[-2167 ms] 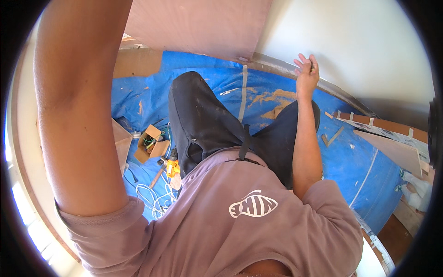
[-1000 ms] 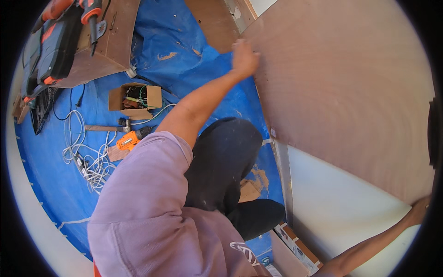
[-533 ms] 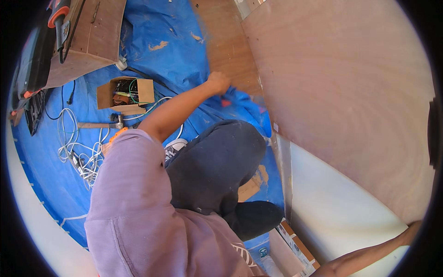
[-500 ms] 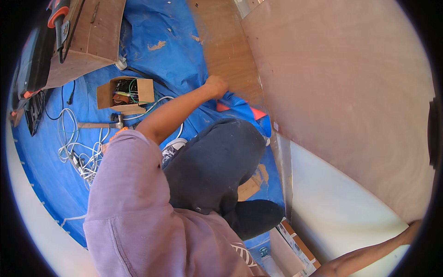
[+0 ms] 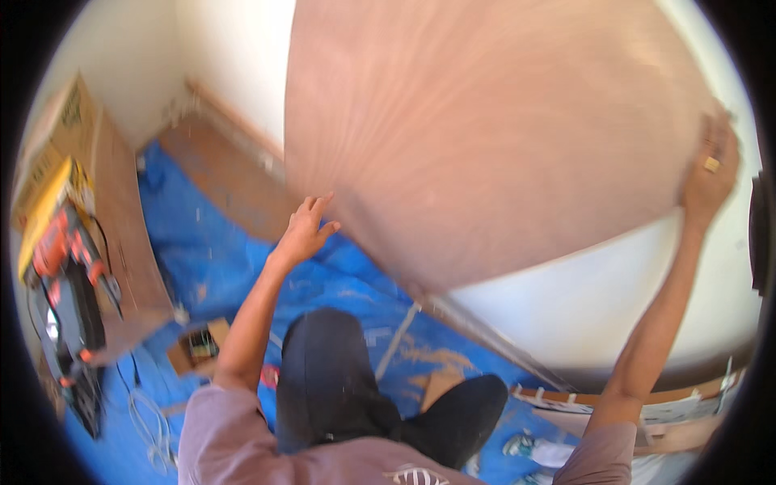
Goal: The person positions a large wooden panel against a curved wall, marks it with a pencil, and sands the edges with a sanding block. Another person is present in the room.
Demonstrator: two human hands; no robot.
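A large sheet of brown plywood (image 5: 501,145) leans against the white wall, its lower corner near the floor edge. My left hand (image 5: 307,230) is raised beside its lower left edge, fingers spread, nothing in them; whether the fingertips touch the sheet I cannot tell. At the far right edge of the plywood, my right hand (image 5: 711,174) lies against its face with the fingers stretched out, a gold-coloured ring on one of them.
A blue tarp (image 5: 218,242) covers the floor around my knees. On the left, a red and black power tool (image 5: 61,242) lies on a wooden box (image 5: 121,210). Nearby are a small cardboard box (image 5: 198,346) and a coiled white cable (image 5: 153,424).
My view has swung up toward the wall. My left hand has left the blue and red cloth on the floor and opened beside the plywood. My right hand has come into view.
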